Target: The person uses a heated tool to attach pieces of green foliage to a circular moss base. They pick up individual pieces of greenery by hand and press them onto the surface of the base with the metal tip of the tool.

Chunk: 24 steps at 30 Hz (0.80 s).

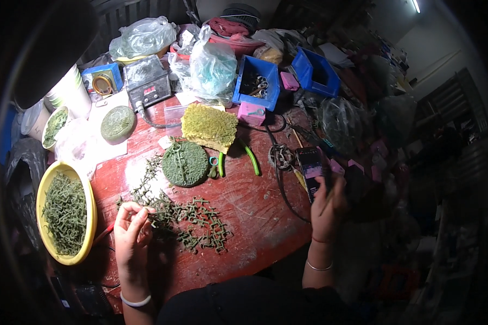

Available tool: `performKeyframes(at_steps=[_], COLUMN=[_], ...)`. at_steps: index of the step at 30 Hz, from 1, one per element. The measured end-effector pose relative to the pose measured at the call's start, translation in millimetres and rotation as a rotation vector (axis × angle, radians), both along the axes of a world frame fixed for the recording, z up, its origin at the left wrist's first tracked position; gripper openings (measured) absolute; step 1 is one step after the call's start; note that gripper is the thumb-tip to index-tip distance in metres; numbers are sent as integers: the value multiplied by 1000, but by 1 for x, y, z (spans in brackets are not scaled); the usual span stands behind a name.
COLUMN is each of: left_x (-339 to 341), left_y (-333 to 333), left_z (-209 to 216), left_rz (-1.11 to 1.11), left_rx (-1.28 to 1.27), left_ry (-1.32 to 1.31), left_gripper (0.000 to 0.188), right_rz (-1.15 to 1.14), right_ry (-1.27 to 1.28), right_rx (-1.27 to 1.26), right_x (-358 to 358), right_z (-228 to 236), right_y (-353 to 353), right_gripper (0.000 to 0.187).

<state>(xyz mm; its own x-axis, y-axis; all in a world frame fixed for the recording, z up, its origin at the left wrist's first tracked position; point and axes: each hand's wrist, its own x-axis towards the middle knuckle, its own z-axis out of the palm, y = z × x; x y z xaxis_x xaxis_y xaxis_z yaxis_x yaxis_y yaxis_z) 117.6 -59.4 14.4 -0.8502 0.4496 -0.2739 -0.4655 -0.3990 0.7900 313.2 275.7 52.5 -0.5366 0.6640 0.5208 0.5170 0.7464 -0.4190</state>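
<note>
My left hand is closed in a pinch at the left edge of a pile of small, crooked dark-green pieces on the red table; what sits between its fingertips is too small to make out. At the right, my right hand is raised beside a smartphone with a lit screen. Its fingers are closed around a thin, dark, pen-like tool. Beyond the pile lies a round green textured disc with a stick-like piece on it. A yellow-green sponge block rests behind the disc.
A yellow bowl of green pieces stands at the left. Green-handled pliers lie mid-table. A black cable crosses toward the right edge. At the back are a control box, plastic bags and blue bins.
</note>
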Motion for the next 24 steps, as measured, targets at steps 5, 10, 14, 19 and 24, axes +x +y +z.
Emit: performKeyframes(at_steps=[5, 10, 14, 19, 24], left_x=[5, 8, 9, 13, 12], left_y=[3, 7, 7, 12, 11], left_z=[3, 8, 1, 4, 7], left_rz=[-6, -125, -85, 2, -122], left_rx=[-149, -296, -445, -400, -501], left_ry=[69, 148, 387, 491, 781], left_gripper=[24, 16, 10, 16, 17], right_rz=[466, 791, 855, 876, 859], right_ry=[-173, -168, -135, -76, -4], right_rx=[39, 116, -64, -194, -200], right_x=[-40, -80, -86, -88, -88], right_z=[18, 15, 8, -11, -20], right_y=[-57, -95, -115, -112, -107], right_gripper=[28, 26, 43, 41, 37])
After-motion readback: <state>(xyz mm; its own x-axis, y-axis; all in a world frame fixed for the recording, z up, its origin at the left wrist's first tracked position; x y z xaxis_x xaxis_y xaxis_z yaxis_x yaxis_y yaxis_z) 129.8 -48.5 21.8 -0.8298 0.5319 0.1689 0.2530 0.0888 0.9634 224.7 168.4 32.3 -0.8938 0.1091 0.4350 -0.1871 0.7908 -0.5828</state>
